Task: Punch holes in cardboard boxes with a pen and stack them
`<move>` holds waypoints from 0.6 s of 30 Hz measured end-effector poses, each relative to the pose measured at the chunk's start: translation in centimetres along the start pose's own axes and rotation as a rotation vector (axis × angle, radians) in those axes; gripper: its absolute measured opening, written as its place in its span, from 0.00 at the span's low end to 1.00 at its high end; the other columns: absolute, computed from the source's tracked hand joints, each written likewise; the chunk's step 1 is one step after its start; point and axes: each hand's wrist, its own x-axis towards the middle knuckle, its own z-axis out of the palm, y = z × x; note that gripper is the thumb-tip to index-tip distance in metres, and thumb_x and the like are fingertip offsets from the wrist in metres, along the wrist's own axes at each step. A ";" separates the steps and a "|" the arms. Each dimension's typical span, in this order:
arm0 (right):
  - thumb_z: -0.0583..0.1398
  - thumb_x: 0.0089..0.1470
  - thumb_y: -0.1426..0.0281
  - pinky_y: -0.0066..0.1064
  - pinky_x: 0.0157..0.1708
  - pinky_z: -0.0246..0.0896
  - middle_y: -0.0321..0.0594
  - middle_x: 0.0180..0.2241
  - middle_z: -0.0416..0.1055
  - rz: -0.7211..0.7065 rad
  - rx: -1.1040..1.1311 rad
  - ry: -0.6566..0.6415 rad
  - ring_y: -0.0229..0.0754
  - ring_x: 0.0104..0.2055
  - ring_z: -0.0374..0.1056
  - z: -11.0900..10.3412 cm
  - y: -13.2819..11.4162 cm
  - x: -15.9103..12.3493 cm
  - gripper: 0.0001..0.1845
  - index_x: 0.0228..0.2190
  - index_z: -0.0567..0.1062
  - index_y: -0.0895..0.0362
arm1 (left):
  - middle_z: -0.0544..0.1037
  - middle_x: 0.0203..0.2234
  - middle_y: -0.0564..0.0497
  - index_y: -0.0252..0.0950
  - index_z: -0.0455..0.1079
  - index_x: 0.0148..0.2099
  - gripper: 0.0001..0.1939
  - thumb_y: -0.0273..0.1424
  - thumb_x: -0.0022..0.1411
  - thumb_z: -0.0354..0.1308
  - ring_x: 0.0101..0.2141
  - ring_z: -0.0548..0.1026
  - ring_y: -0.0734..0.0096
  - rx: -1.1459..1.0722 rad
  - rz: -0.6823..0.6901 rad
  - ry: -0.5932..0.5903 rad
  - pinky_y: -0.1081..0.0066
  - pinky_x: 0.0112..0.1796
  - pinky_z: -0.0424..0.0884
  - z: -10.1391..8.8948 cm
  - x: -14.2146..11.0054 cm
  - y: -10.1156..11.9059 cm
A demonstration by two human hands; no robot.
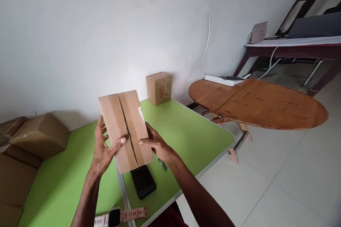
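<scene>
Both hands hold a flat brown cardboard box (112, 113) tilted above the green table, its taped centre seam facing me. My left hand (105, 149) grips the left side, thumb pressed on the front face. On the right side, my right hand (157, 145) has its thumb on the front, and its other fingers are hidden behind the box. Below the box's lower edge lies a black smartphone (144, 184) on the table. A small dark pen-like item (162, 164) is partly hidden by my right hand. Near the front edge rests a smartwatch (114, 217) with a pink strap.
A small printed carton (160, 90) stands at the green table's (191, 133) far corner. Several cardboard boxes (42, 136) are stacked at the left. An oval wooden table (266, 104) stands to the right, with a white cable (209, 25) running down the wall behind it.
</scene>
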 end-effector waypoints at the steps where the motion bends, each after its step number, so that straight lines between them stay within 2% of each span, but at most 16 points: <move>1: 0.77 0.49 0.60 0.55 0.69 0.66 0.44 0.66 0.77 -0.011 0.023 -0.002 0.61 0.67 0.74 -1.7 -1.0 0.0 0.41 0.63 0.75 0.48 | 0.69 0.73 0.33 0.44 0.55 0.80 0.60 0.58 0.56 0.77 0.72 0.70 0.33 -0.059 -0.049 -0.134 0.34 0.68 0.73 0.6 0.8 0.2; 3: 0.76 0.49 0.61 0.53 0.70 0.65 0.43 0.67 0.77 -0.029 -0.003 0.035 0.60 0.68 0.73 -4.9 -2.4 -0.1 0.39 0.62 0.77 0.48 | 0.74 0.70 0.34 0.43 0.61 0.75 0.51 0.54 0.59 0.77 0.70 0.74 0.35 -0.142 -0.120 -0.370 0.36 0.67 0.75 2.5 2.7 0.3; 4: 0.76 0.50 0.60 0.53 0.70 0.66 0.43 0.67 0.77 -0.035 -0.040 0.077 0.60 0.68 0.73 -6.5 -2.7 -0.2 0.40 0.63 0.77 0.47 | 0.75 0.69 0.34 0.42 0.61 0.74 0.49 0.52 0.60 0.78 0.69 0.75 0.37 -0.160 -0.133 -0.451 0.36 0.67 0.75 3.8 3.9 0.1; 7: 0.75 0.52 0.56 0.51 0.67 0.69 0.44 0.68 0.77 -0.041 -0.228 0.242 0.58 0.66 0.75 -11.2 -3.2 0.0 0.44 0.68 0.73 0.46 | 0.79 0.64 0.35 0.40 0.64 0.68 0.50 0.47 0.51 0.84 0.64 0.79 0.38 -0.123 -0.116 -0.548 0.36 0.62 0.79 9.3 8.3 -1.2; 10: 0.69 0.58 0.50 0.50 0.66 0.71 0.49 0.65 0.79 -0.057 -0.528 0.486 0.57 0.64 0.77 -16.3 -3.6 1.3 0.39 0.66 0.75 0.50 | 0.79 0.61 0.33 0.39 0.65 0.59 0.51 0.46 0.40 0.89 0.59 0.80 0.39 -0.097 -0.089 -0.475 0.42 0.51 0.85 16.3 13.1 -3.3; 12: 0.64 0.61 0.49 0.53 0.69 0.68 0.51 0.65 0.78 -0.077 -0.675 0.620 0.58 0.67 0.74 -19.6 -3.8 2.7 0.37 0.65 0.75 0.53 | 0.79 0.58 0.34 0.39 0.65 0.55 0.50 0.42 0.37 0.90 0.57 0.81 0.41 -0.073 -0.081 -0.416 0.43 0.51 0.85 21.0 16.0 -4.7; 14: 0.62 0.62 0.49 0.56 0.72 0.63 0.53 0.67 0.76 -0.076 -0.745 0.698 0.59 0.71 0.69 -22.7 -3.8 4.4 0.39 0.68 0.73 0.53 | 0.80 0.53 0.38 0.40 0.65 0.54 0.48 0.39 0.37 0.90 0.55 0.81 0.45 -0.056 -0.071 -0.366 0.45 0.51 0.84 25.0 18.3 -6.0; 16: 0.62 0.62 0.51 0.60 0.74 0.59 0.54 0.69 0.74 -0.060 -0.810 0.753 0.61 0.74 0.65 -25.3 -3.4 5.9 0.40 0.71 0.71 0.53 | 0.80 0.51 0.43 0.40 0.65 0.54 0.47 0.37 0.38 0.90 0.53 0.80 0.49 -0.035 -0.063 -0.328 0.48 0.53 0.82 27.9 20.0 -7.2; 18: 0.62 0.62 0.53 0.61 0.73 0.59 0.55 0.68 0.74 -0.057 -0.873 0.768 0.62 0.74 0.64 -27.2 -2.6 7.2 0.41 0.71 0.70 0.53 | 0.79 0.49 0.45 0.40 0.65 0.55 0.47 0.38 0.40 0.89 0.53 0.79 0.52 -0.001 -0.065 -0.293 0.49 0.55 0.80 29.6 21.3 -8.3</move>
